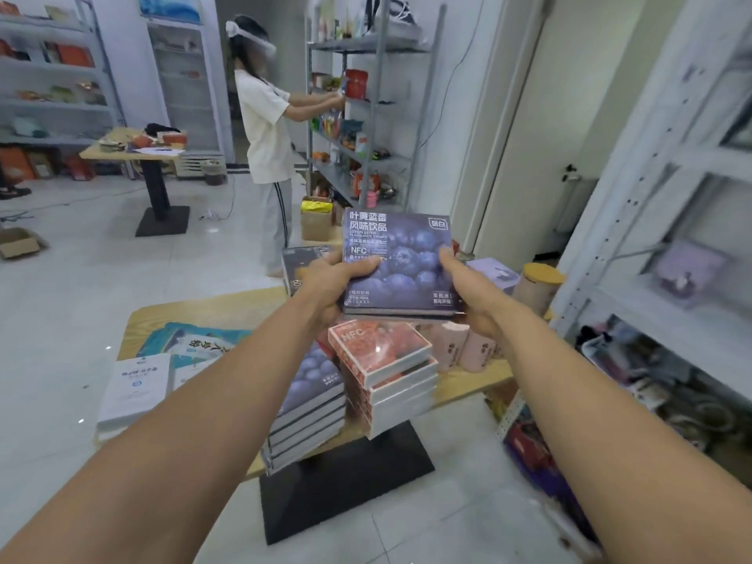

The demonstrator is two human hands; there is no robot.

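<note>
Arms outstretched over a wooden table (203, 315), a person holds a blueberry drink box (407, 262) in the air between both hands. On the left, the left hand (331, 280) grips the box's lower left edge, thumb curled over the printed face and fingers hidden behind it. The box sits in the middle, well clear of the table, its broad face tilted up toward the holder and its title end pointing away from the body. On the right, the right hand (474, 297) clamps the opposite edge, thumb on top and fingers wrapped beneath. Below the box are a stack of matching blue boxes (313, 396), nearer the left hand, and just beside it a stack of red boxes (382, 360). White shelving (635, 246) stands further right, closest to the right hand. The blue stack or the shelving looks a likely destination.
</note>
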